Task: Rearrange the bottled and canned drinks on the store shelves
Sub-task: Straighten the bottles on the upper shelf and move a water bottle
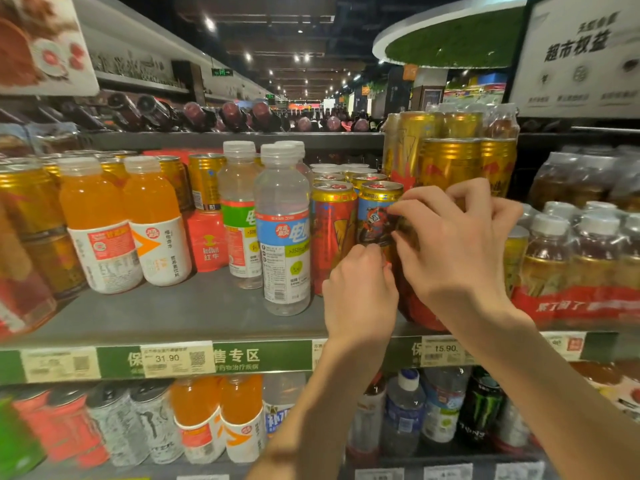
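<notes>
Both bare arms are stretched up and forward from the bottom of the view. The left hand (360, 292) is held lower, its back turned to the camera and its fingers curled in at the top. The right hand (457, 237) is held higher and just beside it, with its fingers bent and pinched together.

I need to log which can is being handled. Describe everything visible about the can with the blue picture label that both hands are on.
The can is a slim metal one, standing upright on the middle shelf. It has a gold rim, a red pull tab and a blue label showing a motorcycle rider. The right hand pinches its right side; the left hand touches it low at the front. It stands beside a red and gold can, with similar cans behind it.
</notes>
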### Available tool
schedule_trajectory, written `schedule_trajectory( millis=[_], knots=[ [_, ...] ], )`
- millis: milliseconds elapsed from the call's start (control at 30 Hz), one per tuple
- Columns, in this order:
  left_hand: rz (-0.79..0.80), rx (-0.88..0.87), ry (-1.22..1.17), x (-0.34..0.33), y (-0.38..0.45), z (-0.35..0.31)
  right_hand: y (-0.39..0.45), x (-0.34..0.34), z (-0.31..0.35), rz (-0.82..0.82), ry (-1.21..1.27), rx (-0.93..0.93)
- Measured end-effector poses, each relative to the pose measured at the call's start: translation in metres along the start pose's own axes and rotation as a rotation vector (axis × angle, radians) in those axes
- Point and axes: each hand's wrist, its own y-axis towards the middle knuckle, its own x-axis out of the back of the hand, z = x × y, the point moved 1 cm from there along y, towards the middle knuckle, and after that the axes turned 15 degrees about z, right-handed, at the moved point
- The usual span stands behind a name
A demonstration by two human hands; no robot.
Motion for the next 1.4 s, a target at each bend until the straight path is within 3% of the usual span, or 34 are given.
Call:
schedule_trajectory(
  millis=[133,267,433,533,733,967,1133,1400],
  knots=[
    [0.008,-0.05,-0.054,0.008,-0.012,0.0,-0.015,0.003,0.011,0.062,0.096,0.016],
    [-0.013,-0.158,-0.13,0.036,-0.032,0.014,-0.025,0.006,0.03,0.195,0.383,-0.139],
    [-0.178,-0.307,-0.023,0.079,-0.065,0.062,-0.025,0.003,0.08,0.242,0.681,-0.203],
    [-0.263,-0.277,0.144,0.107,-0.084,0.095,-0.022,-0.001,0.117,0.311,0.684,-0.171],
    [-0.31,-0.161,0.234,0.151,-0.119,0.171,-0.02,-0.008,0.184,0.387,0.743,-0.147],
    [-0.209,-0.028,0.323,0.178,-0.142,0.235,-0.017,-0.016,0.25,0.462,0.811,-0.124],
    [-0.203,0.003,0.338,0.19,-0.145,0.257,-0.004,-0.023,0.276,0.558,0.785,-0.102],
    [-0.225,0.022,0.358,0.202,-0.13,0.26,0.039,-0.038,0.294,0.532,0.84,-0.001]
  ],
)
